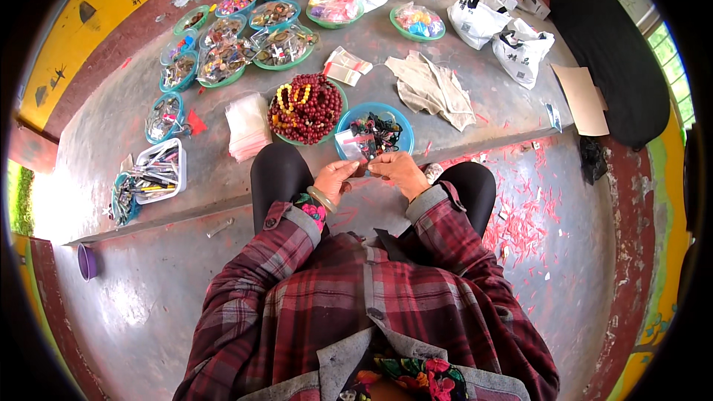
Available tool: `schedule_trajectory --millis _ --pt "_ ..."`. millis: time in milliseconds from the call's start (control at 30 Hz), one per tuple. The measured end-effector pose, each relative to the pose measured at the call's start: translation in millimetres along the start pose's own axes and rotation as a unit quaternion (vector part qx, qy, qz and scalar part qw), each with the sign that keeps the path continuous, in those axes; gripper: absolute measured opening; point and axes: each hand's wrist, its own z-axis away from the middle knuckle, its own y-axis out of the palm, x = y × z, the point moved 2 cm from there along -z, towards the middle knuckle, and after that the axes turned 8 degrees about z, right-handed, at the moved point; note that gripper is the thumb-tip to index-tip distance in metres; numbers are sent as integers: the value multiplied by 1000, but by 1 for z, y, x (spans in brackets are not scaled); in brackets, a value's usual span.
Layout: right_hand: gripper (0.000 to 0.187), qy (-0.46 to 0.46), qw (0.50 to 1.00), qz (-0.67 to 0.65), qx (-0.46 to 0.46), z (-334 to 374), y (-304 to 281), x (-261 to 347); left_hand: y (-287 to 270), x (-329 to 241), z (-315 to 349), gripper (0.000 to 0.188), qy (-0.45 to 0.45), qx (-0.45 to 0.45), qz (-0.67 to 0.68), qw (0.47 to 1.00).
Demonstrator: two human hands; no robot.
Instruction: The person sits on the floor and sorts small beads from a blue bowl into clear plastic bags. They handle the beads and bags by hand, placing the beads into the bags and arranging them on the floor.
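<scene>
Clock as seen in the head view, centred on the fingertips, 12 = away from the person.

Left hand (pixel 336 178): thumb and forefinger pinched together, no visible gap, on the near edge of a clear packet (pixel 359 148). Right hand (pixel 399 172): same pinch, fingertips just beside the left ones, on the same edge. Other fingers curled; anything tucked under them, can't tell.

Packet sits at 11 to 12 o'clock from the fingertips, its body extending past them over the near rim of a blue bowl (pixel 406 134). Touching the rim or just above: can't tell. Contents too small to read. Bowl is at 12 to 1, with dark corded items (pixel 385 128) inside.

Around that: dark red beads (pixel 316 115) with a yellow strand (pixel 293 96) heaped in a green bowl at 10 to 11. Stack of clear bags (pixel 248 125) at 10. Banded paper bundle (pixel 346 67) near 12. Beige cloth (pixel 431 90) at 1. White tray (pixel 180 178) of pens at 9, well apart. Red scraps (pixel 523 219) on the floor, 3 to 4.
</scene>
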Motion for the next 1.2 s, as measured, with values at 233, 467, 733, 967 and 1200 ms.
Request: schedule_trajectory --millis 233,467,733,967,1200 --pt "13 -51 998 -18 -11 5 3 7 -1 0 1 20 -22 7 21 1000" --pt "12 -51 998 24 -35 3 2 5 -1 3 -1 18 -32 26 22 999" --pt "13 -47 999 15 -8 0 0 2 -2 4 -1 17 -18 35 33 999" --pt "17 -42 999 -10 -1 -1 3 3 -8 5 -3 18 29 -8 -28 999" --pt "16 -35 999 6 5 -3 3 -1 -4 1 0 10 44 -40 -34 998"
